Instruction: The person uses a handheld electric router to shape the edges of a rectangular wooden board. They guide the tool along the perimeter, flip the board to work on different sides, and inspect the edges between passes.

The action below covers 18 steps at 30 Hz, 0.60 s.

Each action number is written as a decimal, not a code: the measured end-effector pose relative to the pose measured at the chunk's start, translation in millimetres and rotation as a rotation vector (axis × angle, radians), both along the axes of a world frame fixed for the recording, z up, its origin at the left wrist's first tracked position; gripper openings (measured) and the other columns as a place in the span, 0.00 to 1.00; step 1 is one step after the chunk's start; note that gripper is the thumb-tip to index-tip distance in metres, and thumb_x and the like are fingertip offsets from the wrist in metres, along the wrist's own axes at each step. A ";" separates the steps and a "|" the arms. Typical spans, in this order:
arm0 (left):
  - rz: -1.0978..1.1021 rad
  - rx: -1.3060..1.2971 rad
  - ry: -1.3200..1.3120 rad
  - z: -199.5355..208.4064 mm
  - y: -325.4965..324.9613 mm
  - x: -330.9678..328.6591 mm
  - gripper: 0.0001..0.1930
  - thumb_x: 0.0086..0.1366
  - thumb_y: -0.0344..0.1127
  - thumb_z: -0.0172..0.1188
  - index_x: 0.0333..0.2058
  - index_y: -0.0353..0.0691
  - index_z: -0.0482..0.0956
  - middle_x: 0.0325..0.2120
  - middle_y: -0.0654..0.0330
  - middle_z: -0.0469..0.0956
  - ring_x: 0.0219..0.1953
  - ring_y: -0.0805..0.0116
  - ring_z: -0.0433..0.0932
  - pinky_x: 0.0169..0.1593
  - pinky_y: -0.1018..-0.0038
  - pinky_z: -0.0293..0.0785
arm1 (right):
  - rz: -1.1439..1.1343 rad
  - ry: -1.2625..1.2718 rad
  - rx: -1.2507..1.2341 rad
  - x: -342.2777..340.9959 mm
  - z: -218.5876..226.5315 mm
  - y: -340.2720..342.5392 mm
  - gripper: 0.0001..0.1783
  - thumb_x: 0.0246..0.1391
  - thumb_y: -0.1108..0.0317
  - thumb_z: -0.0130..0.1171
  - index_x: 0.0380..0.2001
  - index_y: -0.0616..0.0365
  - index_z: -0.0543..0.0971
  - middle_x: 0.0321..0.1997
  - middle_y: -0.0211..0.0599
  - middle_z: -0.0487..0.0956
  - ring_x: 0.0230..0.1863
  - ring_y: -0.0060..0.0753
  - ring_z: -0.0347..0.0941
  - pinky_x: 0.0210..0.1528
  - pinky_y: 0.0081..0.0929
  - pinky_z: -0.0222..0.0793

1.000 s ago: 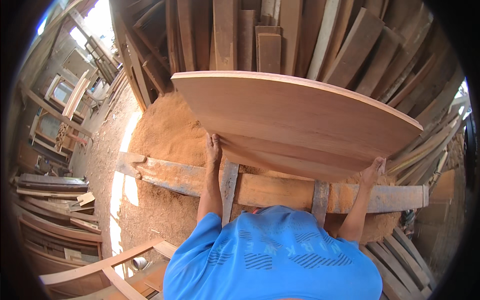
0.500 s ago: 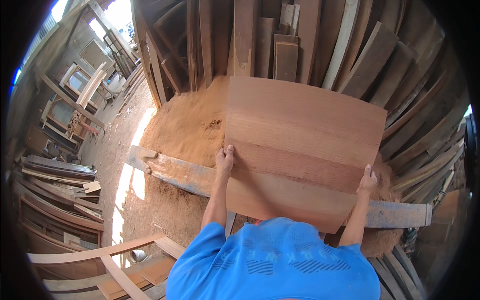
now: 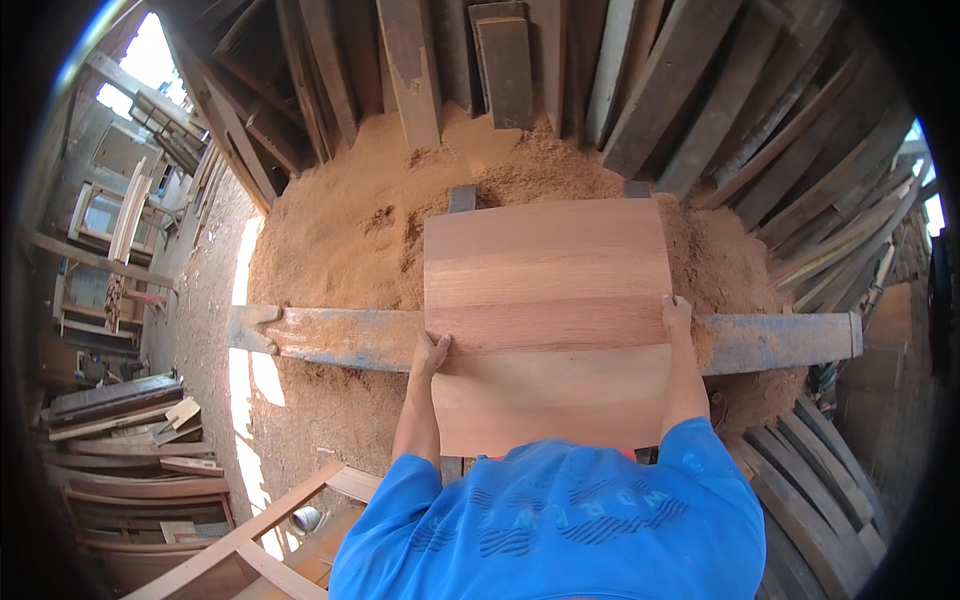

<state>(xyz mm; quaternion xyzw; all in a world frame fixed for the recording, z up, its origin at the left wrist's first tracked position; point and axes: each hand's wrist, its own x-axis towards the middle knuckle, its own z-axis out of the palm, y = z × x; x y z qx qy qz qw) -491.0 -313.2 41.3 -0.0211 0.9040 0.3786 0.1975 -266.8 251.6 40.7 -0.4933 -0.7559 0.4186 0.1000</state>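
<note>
A wide reddish-brown wooden panel (image 3: 548, 270), made of several joined boards with a paler one nearest me, lies in front of my chest. My left hand (image 3: 432, 352) grips its left edge, thumb on the top face and fingers hidden beneath. On the opposite edge my right hand (image 3: 677, 312) holds it the same way. Under the panel runs a long grey plank (image 3: 780, 342), dusted with sawdust, its ends showing on both sides. Two dark bar ends, one the left bar (image 3: 462, 198), poke out past the panel's far edge.
A large sawdust heap (image 3: 340, 225) spreads behind and around the plank. Upright boards (image 3: 530, 70) lean along the back and right. A wooden frame (image 3: 240, 530) lies at the lower left, near stacked timber (image 3: 140, 470). More planks (image 3: 800, 480) lie at the lower right.
The panel has come down and toward me, moving left and levelling out. Both hands have stayed on its edges. The far sawdust and two dark bar ends now show.
</note>
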 end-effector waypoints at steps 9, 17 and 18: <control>-0.064 -0.125 -0.063 -12.3 -11.1 6.6 0.29 0.64 0.45 0.70 0.50 0.23 0.72 0.42 0.39 0.83 0.48 0.47 0.83 0.53 0.59 0.78 | -0.033 0.027 -0.013 23.2 -46.7 -10.1 0.18 0.63 0.61 0.61 0.37 0.71 0.82 0.29 0.45 0.81 0.33 0.38 0.77 0.41 0.41 0.71; -0.125 -0.179 -0.139 29.3 36.4 25.1 0.27 0.64 0.48 0.69 0.48 0.26 0.76 0.43 0.38 0.83 0.49 0.46 0.83 0.54 0.59 0.77 | -0.081 -0.083 0.101 73.8 -68.2 5.0 0.18 0.61 0.59 0.63 0.37 0.68 0.84 0.30 0.49 0.83 0.36 0.43 0.81 0.42 0.40 0.74; -0.135 -0.224 -0.160 24.7 23.4 18.7 0.29 0.65 0.49 0.68 0.50 0.27 0.76 0.46 0.36 0.82 0.52 0.45 0.81 0.57 0.58 0.76 | -0.074 -0.074 0.111 64.7 -60.7 -1.9 0.18 0.60 0.59 0.63 0.37 0.68 0.84 0.30 0.49 0.84 0.36 0.46 0.82 0.43 0.41 0.75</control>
